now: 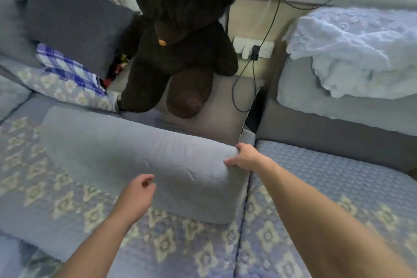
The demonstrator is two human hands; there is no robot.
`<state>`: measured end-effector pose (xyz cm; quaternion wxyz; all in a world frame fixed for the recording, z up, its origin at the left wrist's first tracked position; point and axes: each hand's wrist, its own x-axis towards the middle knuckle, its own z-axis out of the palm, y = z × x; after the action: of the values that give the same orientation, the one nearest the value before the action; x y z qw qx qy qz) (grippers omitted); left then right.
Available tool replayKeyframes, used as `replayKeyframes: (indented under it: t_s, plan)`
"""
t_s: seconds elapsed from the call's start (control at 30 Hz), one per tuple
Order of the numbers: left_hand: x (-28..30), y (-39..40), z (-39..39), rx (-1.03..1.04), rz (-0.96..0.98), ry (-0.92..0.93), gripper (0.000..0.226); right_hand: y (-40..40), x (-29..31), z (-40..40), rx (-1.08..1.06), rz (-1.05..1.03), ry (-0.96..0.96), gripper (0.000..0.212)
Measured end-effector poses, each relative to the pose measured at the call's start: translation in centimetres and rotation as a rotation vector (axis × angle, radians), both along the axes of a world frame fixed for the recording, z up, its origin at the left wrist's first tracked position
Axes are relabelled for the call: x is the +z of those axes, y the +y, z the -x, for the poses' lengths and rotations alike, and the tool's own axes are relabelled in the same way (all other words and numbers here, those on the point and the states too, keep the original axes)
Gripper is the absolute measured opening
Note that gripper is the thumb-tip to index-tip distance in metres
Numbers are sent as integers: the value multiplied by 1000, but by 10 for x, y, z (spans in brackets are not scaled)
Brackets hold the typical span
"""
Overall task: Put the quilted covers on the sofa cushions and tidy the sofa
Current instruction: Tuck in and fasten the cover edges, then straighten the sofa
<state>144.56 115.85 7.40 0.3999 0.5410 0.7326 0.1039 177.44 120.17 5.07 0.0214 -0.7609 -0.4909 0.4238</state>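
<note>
A plain grey cushion (144, 160) lies tilted across the middle of the sofa, resting on the quilted cover (67, 205) that already dresses the seat at 8 o'clock, its far corner pointing toward 3 o'clock. The right hand (244, 156) holds that corner, fingers (230, 161) curled over the edge and clamped on the fabric, probably so the cushion can be swung or stood upright. The left hand (137, 192) hovers just before the cushion's near face at 6 o'clock, fingers loosely bent and gripping nothing (the blur makes it hard to say whether the tips brush the fabric), seemingly poised to take the other side. A second seat (338, 187) at 4 o'clock also wears a quilted cover. At 12 o'clock a large dark teddy bear (178, 36) sits on the sofa's corner, with a dark grey pillow (72, 20) and a blue plaid cloth (67, 67) at 10 o'clock still awaiting tidying.
</note>
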Motion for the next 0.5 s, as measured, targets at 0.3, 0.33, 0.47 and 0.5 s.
replayKeyframes:
  t_s: [0.3, 0.33, 0.47, 0.5]
  plan:
    - [-8, 16, -36, -352, -159, 620, 60, -126, -9, 48, -359, -137, 39, 67]
    - [-7, 24, -34, -434, -175, 672, 60, -131, -10, 50, -487, -135, 80, 63]
    - [-4, 81, -16, -732, -193, 558, 43, -131, -11, 58, -669, -80, 55, 54]
    - [-1, 93, -13, -787, -197, 518, 37, -128, -10, 60, -673, -55, 15, 53]
